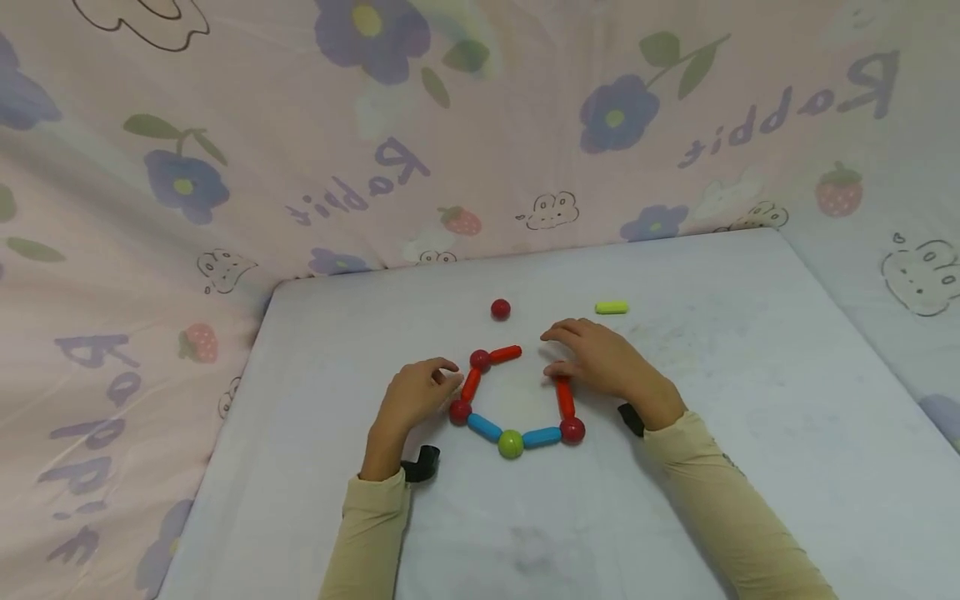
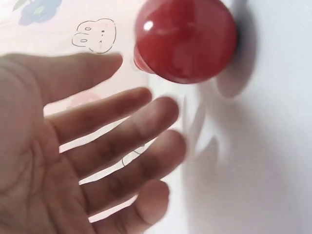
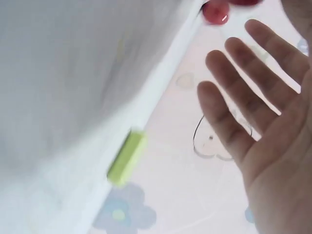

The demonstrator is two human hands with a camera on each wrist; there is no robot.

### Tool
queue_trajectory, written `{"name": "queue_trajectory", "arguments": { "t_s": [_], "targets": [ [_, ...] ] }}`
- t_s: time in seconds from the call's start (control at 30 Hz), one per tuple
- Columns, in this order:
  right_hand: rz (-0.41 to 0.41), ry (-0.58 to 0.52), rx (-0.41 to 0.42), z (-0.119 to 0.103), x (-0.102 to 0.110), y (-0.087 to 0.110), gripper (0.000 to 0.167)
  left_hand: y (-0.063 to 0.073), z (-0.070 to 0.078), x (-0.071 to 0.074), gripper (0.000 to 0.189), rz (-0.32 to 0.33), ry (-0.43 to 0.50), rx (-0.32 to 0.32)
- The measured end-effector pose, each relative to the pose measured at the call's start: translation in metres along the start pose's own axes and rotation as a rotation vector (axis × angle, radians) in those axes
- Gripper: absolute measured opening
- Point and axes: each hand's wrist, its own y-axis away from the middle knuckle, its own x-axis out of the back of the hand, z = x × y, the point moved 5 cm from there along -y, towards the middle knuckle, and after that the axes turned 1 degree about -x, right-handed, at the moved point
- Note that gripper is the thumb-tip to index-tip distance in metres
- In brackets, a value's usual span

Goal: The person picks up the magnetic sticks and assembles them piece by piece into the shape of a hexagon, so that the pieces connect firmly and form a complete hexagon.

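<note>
On the white table lies an unclosed ring of coloured rods and balls. It has a green ball (image 1: pixel 511 444) at the front, a blue rod (image 1: pixel 484 427) and another blue rod (image 1: pixel 542 437) beside it, and red rods and red balls up both sides. My left hand (image 1: pixel 422 393) is beside the left red ball (image 1: pixel 461 412), fingers spread, holding nothing; in the left wrist view the fingers are apart from a red ball (image 2: pixel 187 39). Over the far end of the right red rod (image 1: pixel 566 398) hovers my right hand (image 1: pixel 600 357), fingers extended, partly hiding that end.
Behind the ring lies a loose red ball (image 1: pixel 500 309). A yellow-green rod (image 1: pixel 611 307) rests farther right, near the back of the table. A printed cloth (image 1: pixel 495 150) hangs behind and at the sides. Black wrist-camera mounts (image 1: pixel 422 465) jut from under both wrists.
</note>
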Motion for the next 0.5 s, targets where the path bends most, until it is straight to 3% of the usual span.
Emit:
{"name": "queue_trajectory", "arguments": {
  "t_s": [0.1,0.23,0.37,0.5],
  "targets": [
    [0.025,0.070,-0.015,0.016,0.008,0.001,0.052,-0.008,0.011,0.002,0.032,0.036,-0.035,-0.071],
    [0.037,0.157,0.017,0.030,0.005,-0.001,0.047,-0.024,0.026,-0.001,0.039,0.047,-0.172,-0.223],
    [0.028,0.182,0.041,0.031,-0.005,0.001,0.045,-0.037,0.033,-0.002,0.046,0.061,-0.363,-0.384],
    [0.045,0.193,0.041,0.025,-0.005,0.003,0.042,-0.044,0.036,-0.011,0.051,0.095,-0.464,-0.516]
  ]
}}
